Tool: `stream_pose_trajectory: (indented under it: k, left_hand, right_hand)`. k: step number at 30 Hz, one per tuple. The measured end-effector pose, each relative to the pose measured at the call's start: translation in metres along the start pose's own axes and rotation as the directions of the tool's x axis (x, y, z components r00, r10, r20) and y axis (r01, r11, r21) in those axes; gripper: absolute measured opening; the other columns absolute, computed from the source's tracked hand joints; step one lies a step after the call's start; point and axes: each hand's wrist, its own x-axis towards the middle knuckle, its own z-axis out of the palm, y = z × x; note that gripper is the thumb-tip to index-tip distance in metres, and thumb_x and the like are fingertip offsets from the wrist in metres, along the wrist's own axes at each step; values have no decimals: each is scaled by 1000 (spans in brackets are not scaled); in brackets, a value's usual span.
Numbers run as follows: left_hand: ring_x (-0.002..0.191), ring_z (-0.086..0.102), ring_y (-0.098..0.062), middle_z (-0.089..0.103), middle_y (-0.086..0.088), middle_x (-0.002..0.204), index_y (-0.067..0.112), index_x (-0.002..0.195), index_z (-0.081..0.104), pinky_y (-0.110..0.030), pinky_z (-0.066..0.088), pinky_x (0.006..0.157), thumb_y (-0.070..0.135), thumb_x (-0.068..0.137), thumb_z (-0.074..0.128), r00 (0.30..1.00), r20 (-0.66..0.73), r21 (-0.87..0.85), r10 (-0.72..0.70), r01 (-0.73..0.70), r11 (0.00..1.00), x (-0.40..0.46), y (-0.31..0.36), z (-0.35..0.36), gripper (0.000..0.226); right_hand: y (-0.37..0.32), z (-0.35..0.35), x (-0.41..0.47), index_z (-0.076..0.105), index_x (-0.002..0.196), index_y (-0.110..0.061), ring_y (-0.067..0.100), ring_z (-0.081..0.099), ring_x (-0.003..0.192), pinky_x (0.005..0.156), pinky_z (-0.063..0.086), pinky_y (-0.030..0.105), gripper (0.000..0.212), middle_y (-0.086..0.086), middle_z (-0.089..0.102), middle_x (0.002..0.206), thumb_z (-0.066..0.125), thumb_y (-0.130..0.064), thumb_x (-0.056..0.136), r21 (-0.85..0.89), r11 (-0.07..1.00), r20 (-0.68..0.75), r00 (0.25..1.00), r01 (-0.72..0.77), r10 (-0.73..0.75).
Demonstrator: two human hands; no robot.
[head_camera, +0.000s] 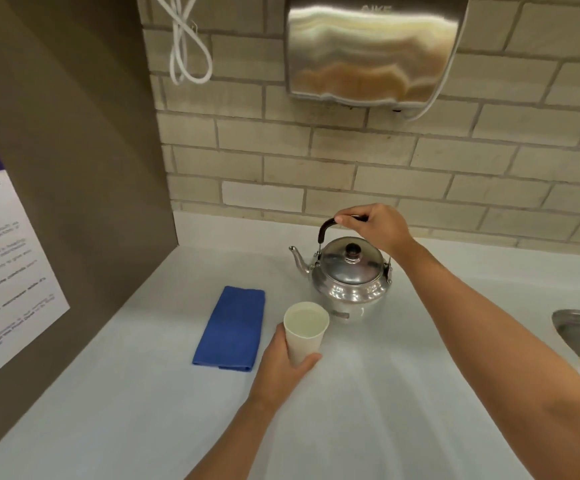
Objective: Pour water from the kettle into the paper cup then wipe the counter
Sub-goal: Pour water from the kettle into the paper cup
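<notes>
Folded blue cloth (230,328) flat on tabletop (385,393), toward left edge, untouched. Left hand (281,358) wrapped round white paper cup (305,331), just right of cloth; cup looks already filled. Right hand (373,227) closed on dark handle of steel kettle (349,275), upright near back edge, spout left. Judgement: pour looks done. Set kettle down flat, release cup gently without squeezing, then take cloth.

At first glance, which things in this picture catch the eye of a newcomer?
The shiny metal kettle stands upright mid-counter, the right hand gripping its dark handle. Just in front, the left hand holds a white paper cup with water in it. A folded blue cloth lies flat to the cup's left.
</notes>
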Motion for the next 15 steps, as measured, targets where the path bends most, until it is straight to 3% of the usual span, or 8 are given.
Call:
stream_pose_trajectory:
  k: [4,7,10,15]
  left_hand:
    - [109,51,-4,53,13,118,37,122,35,-22,43,93,38,66,77,1000,2,-16,-4,4,1000,2,-4,1,70]
    - [110,52,-7,54,9,120,31,124,37,-25,44,95,38,66,78,1000,-8,-2,-9,9,1000,2,-5,1,72]
    - [109,51,-6,53,11,118,34,122,36,-20,43,91,37,66,78,1000,-14,-1,-19,19,1000,3,-5,2,71]
    - [109,51,-3,52,13,118,36,122,35,-12,41,86,36,66,78,1000,-10,5,-20,20,1000,2,-5,2,71]
  right_hand:
    - [12,29,15,71,94,-39,10,63,87,63,42,22,25,-13,73,98,60,-56,79,48,998,33,999,-40,39]
    - [16,43,24,71,94,-39,11,64,91,69,45,24,26,-12,73,102,60,-56,78,77,995,65,996,-64,59]
    - [18,52,31,71,94,-39,9,63,94,66,42,20,24,-14,72,105,61,-55,79,110,991,81,994,-75,66]
    - [23,59,40,72,94,-37,10,62,96,74,45,26,24,-13,72,106,61,-53,80,110,990,90,993,-83,73]
